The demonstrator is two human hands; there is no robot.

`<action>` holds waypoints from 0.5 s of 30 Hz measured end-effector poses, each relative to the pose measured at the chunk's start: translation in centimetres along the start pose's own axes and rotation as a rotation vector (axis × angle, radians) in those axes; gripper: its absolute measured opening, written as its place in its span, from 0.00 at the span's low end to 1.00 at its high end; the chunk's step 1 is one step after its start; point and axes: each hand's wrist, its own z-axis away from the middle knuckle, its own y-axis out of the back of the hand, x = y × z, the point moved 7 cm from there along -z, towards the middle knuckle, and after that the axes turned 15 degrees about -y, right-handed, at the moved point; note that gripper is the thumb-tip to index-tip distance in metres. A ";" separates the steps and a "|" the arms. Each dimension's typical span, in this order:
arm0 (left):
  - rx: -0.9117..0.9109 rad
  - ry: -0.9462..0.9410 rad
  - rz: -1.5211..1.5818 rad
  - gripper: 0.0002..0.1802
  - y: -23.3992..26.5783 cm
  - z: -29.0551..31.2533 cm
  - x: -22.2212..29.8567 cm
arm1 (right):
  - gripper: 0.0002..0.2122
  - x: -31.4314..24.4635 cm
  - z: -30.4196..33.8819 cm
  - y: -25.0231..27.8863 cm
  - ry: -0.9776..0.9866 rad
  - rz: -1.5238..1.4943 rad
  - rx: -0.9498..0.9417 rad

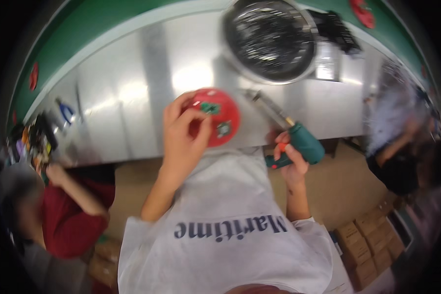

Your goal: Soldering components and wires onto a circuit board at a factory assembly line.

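A round red plastic casing [232,117] lies on the metal table near its front edge. On it sit a small green circuit board [210,108] and a small square grey part [224,129]. My left hand [183,130] is over the casing's left side, thumb and a finger pinched together beside the board. What they hold, if anything, is too small to make out. My right hand [293,161] grips a green electric screwdriver [306,143] by its handle, right of the casing. Its long shaft slants up and left, and its tip is apart from the casing.
A large metal bowl [312,54] of shiny black pieces stands behind, with dark items [335,29] beside it. Blue-handled pliers [64,111] lie at the left. Co-workers sit on both sides, one in a dark red shirt [78,215]. Cardboard boxes [353,242] are stacked at lower right.
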 end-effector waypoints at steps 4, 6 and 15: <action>-0.068 -0.030 -0.056 0.03 0.7 0.6 0.2 | 0.08 -4.8 2.1 3.7 0.207 0.075 0.243; -0.090 -0.095 -0.074 0.05 1.1 0.7 0.8 | 0.11 -8.1 4.8 6.3 0.529 -0.005 0.449; -0.097 -0.190 -0.400 0.30 -2.2 -1.5 3.3 | 0.06 -6.8 1.1 5.4 0.456 -0.101 0.549</action>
